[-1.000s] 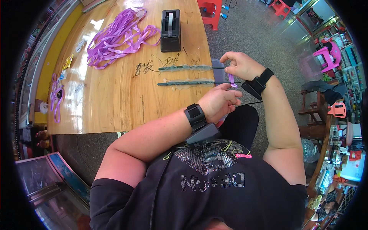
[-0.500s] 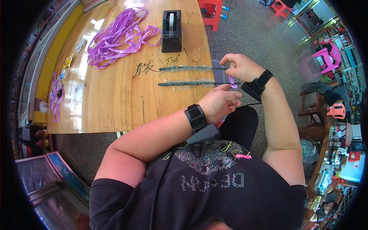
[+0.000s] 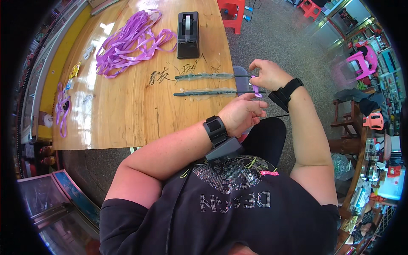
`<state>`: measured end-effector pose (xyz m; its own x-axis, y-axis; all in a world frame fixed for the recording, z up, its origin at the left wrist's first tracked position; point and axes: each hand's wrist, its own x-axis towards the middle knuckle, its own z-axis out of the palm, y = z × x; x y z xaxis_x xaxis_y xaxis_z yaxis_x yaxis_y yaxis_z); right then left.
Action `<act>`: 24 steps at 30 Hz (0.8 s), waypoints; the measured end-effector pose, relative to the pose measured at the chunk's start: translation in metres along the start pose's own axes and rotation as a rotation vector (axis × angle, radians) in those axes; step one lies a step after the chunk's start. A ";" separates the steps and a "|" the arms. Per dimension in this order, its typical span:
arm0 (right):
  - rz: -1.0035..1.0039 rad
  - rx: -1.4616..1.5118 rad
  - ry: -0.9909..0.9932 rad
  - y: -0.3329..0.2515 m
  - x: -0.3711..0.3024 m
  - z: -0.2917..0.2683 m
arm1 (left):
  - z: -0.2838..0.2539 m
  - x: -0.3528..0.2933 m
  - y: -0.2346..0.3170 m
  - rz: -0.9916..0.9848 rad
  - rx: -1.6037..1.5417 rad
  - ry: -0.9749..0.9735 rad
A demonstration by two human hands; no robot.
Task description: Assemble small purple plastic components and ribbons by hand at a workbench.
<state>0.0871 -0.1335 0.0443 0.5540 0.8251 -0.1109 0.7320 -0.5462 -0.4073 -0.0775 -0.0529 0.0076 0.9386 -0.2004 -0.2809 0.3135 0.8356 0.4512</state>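
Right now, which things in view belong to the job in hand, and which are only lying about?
Belonging, it seems: purple ribbon strip at the right hand and left hand; upper dark rod; lower dark rod; probably purple ribbon heap.

Lying about, it seems: black tape dispenser; yellow packet; red stool.

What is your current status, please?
Right hand at narrow purple ribbon; left hand by its lower end. Ribbon at ends of two thin dark rods. Black tape dispenser stands apart.

- The right hand (image 3: 270, 76) hid whether it pinched the purple ribbon (image 3: 256, 90).
- A red stool (image 3: 233, 23) was cut off above.
- Goods (image 3: 362, 199) far right were too small to tell.
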 end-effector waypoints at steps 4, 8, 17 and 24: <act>0.065 -0.016 0.071 -0.001 -0.007 -0.005 | 0.000 -0.002 0.001 -0.003 0.007 0.021; 0.010 0.290 0.347 0.051 -0.014 0.008 | 0.000 -0.002 0.001 -0.003 0.019 0.030; 0.271 1.665 -0.093 0.055 -0.040 0.104 | -0.002 -0.001 0.001 -0.002 0.093 0.000; 0.111 1.927 -0.076 0.021 -0.018 0.116 | -0.004 0.000 0.001 0.001 0.091 0.006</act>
<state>0.0459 -0.1432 -0.0675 0.5057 0.8357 -0.2140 -0.6847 0.2380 -0.6889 -0.0782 -0.0501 0.0047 0.9379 -0.1965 -0.2858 0.3250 0.7857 0.5263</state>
